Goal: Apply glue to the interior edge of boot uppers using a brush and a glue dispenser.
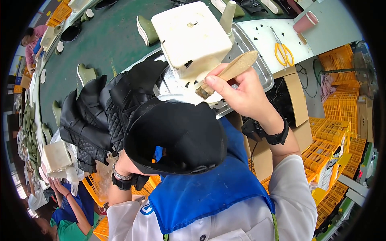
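My right hand (246, 93) is closed around the light wooden handle of a flat brush (236, 67), its dark bristle end pointing down over the metal tray (262, 69). Close in front of my body, a black boot upper (189, 130) is held with its wide opening toward me. My left hand (126, 164) grips it from the left side; the boot hides most of the fingers. Just beyond the brush, a white plastic tub (192, 30) stands on the tray, with black scraps stuck to it.
Several black quilted boots (90, 110) lie to the left on the green table (110, 38). Yellow-handled scissors (284, 53) and a pink cup (306, 22) are at the right. Orange crates (321, 144) and a cardboard box (295, 98) stand below. Co-workers (74, 209) work along the left.
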`<action>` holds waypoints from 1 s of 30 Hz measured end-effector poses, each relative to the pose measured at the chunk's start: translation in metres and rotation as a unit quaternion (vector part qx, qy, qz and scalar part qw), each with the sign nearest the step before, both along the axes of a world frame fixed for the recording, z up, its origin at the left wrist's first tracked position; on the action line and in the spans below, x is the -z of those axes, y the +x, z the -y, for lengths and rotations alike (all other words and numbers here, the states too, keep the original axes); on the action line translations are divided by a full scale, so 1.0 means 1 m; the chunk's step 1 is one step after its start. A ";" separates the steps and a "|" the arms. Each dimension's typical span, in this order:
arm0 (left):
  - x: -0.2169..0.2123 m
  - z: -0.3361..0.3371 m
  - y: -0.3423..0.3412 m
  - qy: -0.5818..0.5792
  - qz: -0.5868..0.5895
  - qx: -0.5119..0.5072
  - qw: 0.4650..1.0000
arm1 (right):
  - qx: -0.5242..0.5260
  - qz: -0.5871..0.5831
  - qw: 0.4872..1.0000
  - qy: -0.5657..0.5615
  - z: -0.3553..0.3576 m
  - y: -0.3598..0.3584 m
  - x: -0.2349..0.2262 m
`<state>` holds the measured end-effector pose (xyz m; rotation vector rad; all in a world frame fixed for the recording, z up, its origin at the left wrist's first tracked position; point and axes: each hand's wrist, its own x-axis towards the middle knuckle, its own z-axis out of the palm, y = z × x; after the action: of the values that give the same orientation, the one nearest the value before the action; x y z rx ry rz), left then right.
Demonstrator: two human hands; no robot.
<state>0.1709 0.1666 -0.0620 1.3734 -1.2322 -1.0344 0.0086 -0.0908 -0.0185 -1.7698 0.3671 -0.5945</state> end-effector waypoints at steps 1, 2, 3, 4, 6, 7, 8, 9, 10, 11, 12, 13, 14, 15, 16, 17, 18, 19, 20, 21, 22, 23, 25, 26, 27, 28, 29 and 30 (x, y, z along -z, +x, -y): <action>-0.002 -0.001 -0.001 0.001 0.001 -0.001 1.000 | 0.017 0.001 1.000 -0.005 -0.001 0.001 0.000; -0.004 -0.002 -0.001 0.001 0.020 -0.004 1.000 | 0.018 0.001 1.000 -0.007 -0.001 0.001 -0.001; -0.005 -0.004 -0.002 0.001 0.040 -0.007 0.999 | 0.025 -0.003 1.000 -0.010 -0.001 0.002 -0.001; -0.003 -0.006 -0.004 0.000 0.041 -0.006 0.999 | 0.032 -0.007 0.999 -0.013 -0.001 0.003 -0.001; 0.001 -0.013 -0.008 -0.003 0.036 -0.071 0.997 | 0.029 -0.013 0.999 -0.024 0.000 0.004 0.000; -0.001 -0.012 -0.011 -0.004 0.038 -0.071 0.997 | 0.026 -0.020 0.999 -0.033 0.000 0.005 0.000; -0.006 -0.011 -0.016 0.001 0.062 -0.098 0.993 | 0.024 -0.017 0.999 -0.034 0.000 0.006 -0.001; -0.008 -0.011 -0.019 0.005 0.085 -0.125 0.989 | 0.022 -0.043 0.998 -0.026 0.000 0.007 -0.003; -0.002 -0.016 -0.020 0.004 0.088 -0.126 0.988 | 0.021 -0.068 0.997 -0.019 0.000 0.008 -0.004; 0.008 -0.022 -0.023 0.000 0.070 -0.146 0.987 | 0.020 -0.064 0.998 -0.020 0.002 0.007 -0.008; 0.012 -0.024 -0.023 -0.004 0.053 -0.165 0.985 | 0.005 -0.079 0.997 0.001 0.003 0.006 -0.012; 0.010 -0.025 -0.025 -0.005 0.058 -0.167 0.984 | -0.010 -0.094 0.995 0.022 0.004 0.007 -0.015; 0.003 -0.021 -0.029 -0.014 0.054 -0.161 0.985 | -0.005 -0.051 0.998 0.026 0.005 0.009 -0.014; -0.001 -0.019 -0.031 -0.023 0.050 -0.154 0.987 | -0.004 -0.048 0.999 0.024 0.007 0.011 -0.019; 0.005 -0.023 -0.032 -0.017 -0.015 -0.170 0.985 | -0.012 -0.025 0.998 0.047 0.007 0.014 -0.029; 0.002 -0.021 -0.029 -0.018 -0.014 -0.166 0.986 | -0.018 -0.004 0.997 0.071 0.009 0.017 -0.034; -0.002 -0.020 -0.025 -0.022 0.091 -0.117 0.989 | -0.038 0.028 0.996 0.081 0.009 0.022 -0.032; -0.005 -0.018 -0.022 -0.026 0.195 -0.065 0.978 | -0.033 0.030 0.996 0.079 0.008 0.027 -0.033; -0.007 -0.016 -0.024 -0.050 0.223 -0.078 0.971 | -0.072 0.040 0.994 0.074 0.006 0.032 -0.036; -0.009 -0.015 -0.025 -0.051 0.223 -0.075 0.971 | -0.110 0.050 0.990 0.068 0.004 0.037 -0.039; -0.012 -0.016 -0.027 -0.031 0.212 -0.080 0.973 | -0.132 0.069 0.986 0.076 0.001 0.040 -0.042; -0.015 -0.017 -0.028 -0.010 0.203 -0.087 0.975 | -0.131 0.071 0.986 0.076 0.000 0.041 -0.042; -0.011 -0.024 -0.025 -0.019 0.225 -0.081 0.971 | -0.138 0.065 0.986 0.061 0.003 0.042 -0.038; -0.008 -0.028 -0.024 -0.027 0.245 -0.082 0.966 | -0.113 0.013 0.993 0.045 0.004 0.042 -0.037; -0.008 -0.028 -0.024 -0.027 0.245 -0.086 0.965 | -0.116 0.013 0.992 0.043 0.006 0.039 -0.036; -0.009 -0.027 -0.024 -0.050 0.260 -0.093 0.960 | -0.091 -0.023 0.995 0.018 0.006 0.036 -0.035; -0.010 -0.024 -0.023 -0.073 0.274 -0.098 0.954 | -0.062 -0.060 0.996 -0.007 0.006 0.033 -0.035; -0.012 -0.022 -0.024 -0.074 0.274 -0.098 0.954 | -0.026 0.015 0.999 -0.020 0.005 0.033 -0.024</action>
<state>0.1469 0.1883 -0.0499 1.6852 -1.4948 -0.4163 0.0420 -0.0955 0.0057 -1.8004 0.2893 -0.5950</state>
